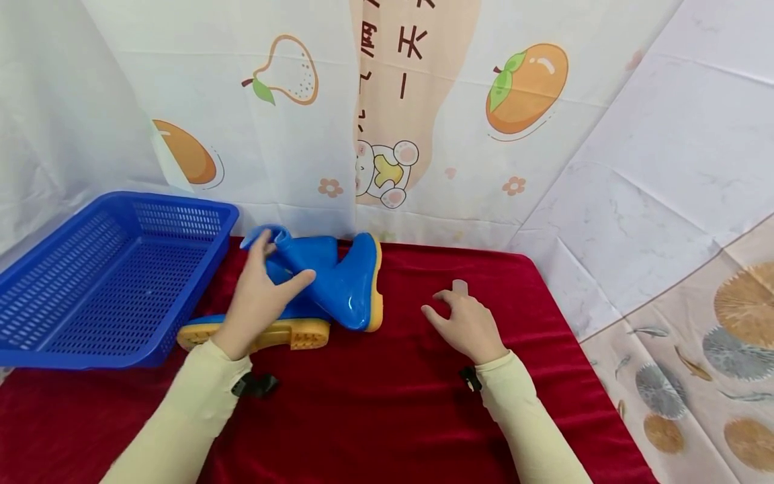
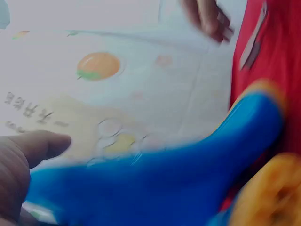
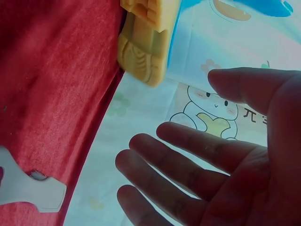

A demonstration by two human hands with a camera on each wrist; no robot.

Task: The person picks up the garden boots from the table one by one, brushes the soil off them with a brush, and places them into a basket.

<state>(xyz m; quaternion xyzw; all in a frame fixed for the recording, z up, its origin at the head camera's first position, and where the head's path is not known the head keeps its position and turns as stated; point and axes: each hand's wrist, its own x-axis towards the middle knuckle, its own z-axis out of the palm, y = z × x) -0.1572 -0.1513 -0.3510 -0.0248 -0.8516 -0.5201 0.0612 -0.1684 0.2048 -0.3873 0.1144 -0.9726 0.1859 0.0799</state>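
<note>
Head view: one table [image 1: 375,430], red-clothed. Two blue boots [image 1: 351,289], yellow-soled, lying together near the table's back edge, left of middle; one sole faces the near edge, the other the right edge. Left hand [image 1: 260,296]: over the boot tops, thumb spread from the fingers, grip loose; contact cannot be told. Right hand [image 1: 468,326]: unclenched, right of the boots. Pale object [image 1: 460,287]: partly hidden behind that hand. Blue basket [image 1: 175,199], perforated: at the table's back left corner.

Left wrist view, blurred: straight thumb above blue boot shaft.

Right wrist view: fingers spread, grasping nothing; pale object lies on red cloth.
</note>
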